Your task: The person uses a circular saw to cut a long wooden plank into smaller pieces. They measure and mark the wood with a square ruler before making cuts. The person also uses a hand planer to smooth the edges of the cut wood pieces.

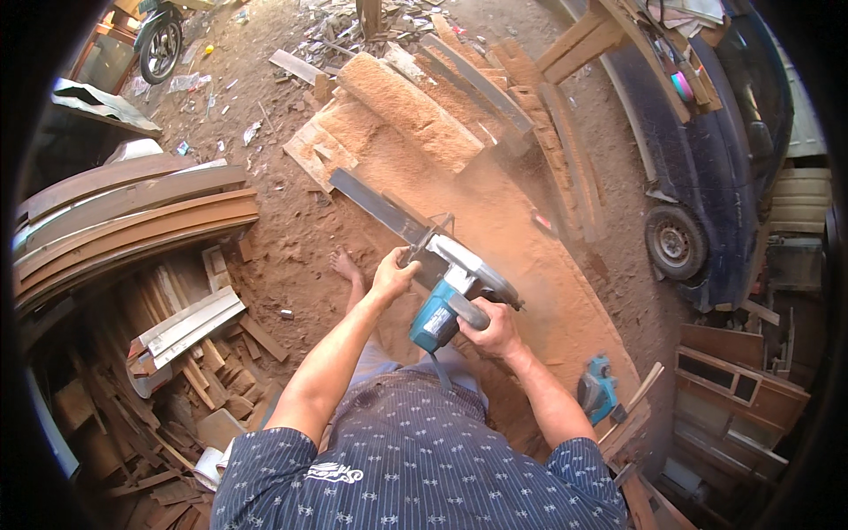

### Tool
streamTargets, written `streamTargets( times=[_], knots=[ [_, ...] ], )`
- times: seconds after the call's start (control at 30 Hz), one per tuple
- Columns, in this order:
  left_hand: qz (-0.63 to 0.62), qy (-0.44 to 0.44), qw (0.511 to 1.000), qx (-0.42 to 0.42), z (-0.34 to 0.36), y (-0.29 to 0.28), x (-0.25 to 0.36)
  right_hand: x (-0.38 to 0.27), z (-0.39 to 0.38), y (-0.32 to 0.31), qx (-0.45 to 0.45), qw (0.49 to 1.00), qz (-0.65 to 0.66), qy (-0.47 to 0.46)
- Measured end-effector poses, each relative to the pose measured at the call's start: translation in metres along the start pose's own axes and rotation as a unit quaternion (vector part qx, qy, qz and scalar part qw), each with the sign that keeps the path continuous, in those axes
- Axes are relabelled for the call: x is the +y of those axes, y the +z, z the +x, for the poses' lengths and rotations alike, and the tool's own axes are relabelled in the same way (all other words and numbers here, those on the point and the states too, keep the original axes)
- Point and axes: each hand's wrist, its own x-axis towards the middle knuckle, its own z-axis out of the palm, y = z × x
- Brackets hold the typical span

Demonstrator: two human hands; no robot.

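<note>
My right hand (495,327) is wrapped round the rear handle of a teal and silver circular saw (439,309). The saw's round guard points right, and dust hangs in the air beyond it. A dark grey plank (375,205) runs from the far left to the saw's base, lying over the near edge of the sawdust-covered workbench (548,283). My left hand (394,274) is closed on the plank's near edge, close to the saw's base; its fingertips are partly hidden. The blade itself is hidden.
A teal power planer (598,390) rests at the bench's near right. Sawdust-coated boards (411,110) lie at its far end. Stacked planks (132,208) and offcuts (212,371) fill the left. A dark blue vehicle (707,177) stands at right. My bare foot (346,265) is below the bench.
</note>
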Motion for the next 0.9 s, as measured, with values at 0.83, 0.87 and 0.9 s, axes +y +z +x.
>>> streamTargets(
  times=[0.83,0.87,0.9],
  knots=[
    [0.021,0.048,0.997,0.048,0.055,-0.094,-0.004,-0.051,0.083,0.052,-0.021,1.0,0.015,-0.013],
    [0.021,0.045,0.998,0.05,0.058,-0.099,-0.003,-0.053,0.088,0.055,-0.021,0.999,0.014,-0.019],
    [0.02,0.041,0.998,0.051,0.06,-0.103,-0.002,-0.055,0.092,0.058,-0.02,0.999,0.014,-0.021]
  ],
)
